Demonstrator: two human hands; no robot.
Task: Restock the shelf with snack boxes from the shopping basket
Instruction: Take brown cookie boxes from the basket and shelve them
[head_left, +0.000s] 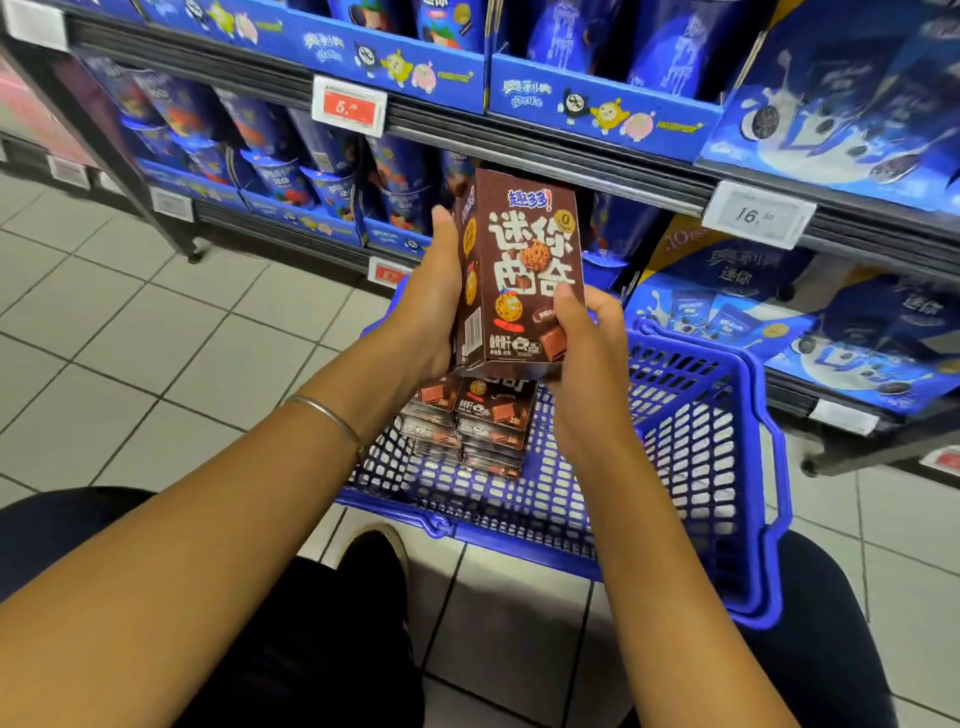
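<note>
Both hands are up on one tall brown cardboard snack box (519, 275) with white lettering and cookie pictures, held upright and tipped slightly to the right. The left hand (431, 306) has its palm flat against the barcode side, thumb pointing up along the edge; its fingers go behind the box and I can't see them. The right hand (587, 364) grips the lower right corner, thumb pressed on the front face, fingers curled round the side. The box hangs in the air above the blue plastic lattice shopping basket (701, 441), which sits on the pale tiled floor (156, 322) just in front of the dark metal shelf (519, 150). Down in the basket, against its far wall, is a stack of matching brown boxes (467, 421) lying flat, two piles side by side. A thin silver bangle (332, 415) rings the left wrist. On the shelf rail, a red price tag (349, 106) up left and a white price tag (756, 214) to the right. Blue cookie packs (280, 150) fill the rows behind the held box and above it.
</note>
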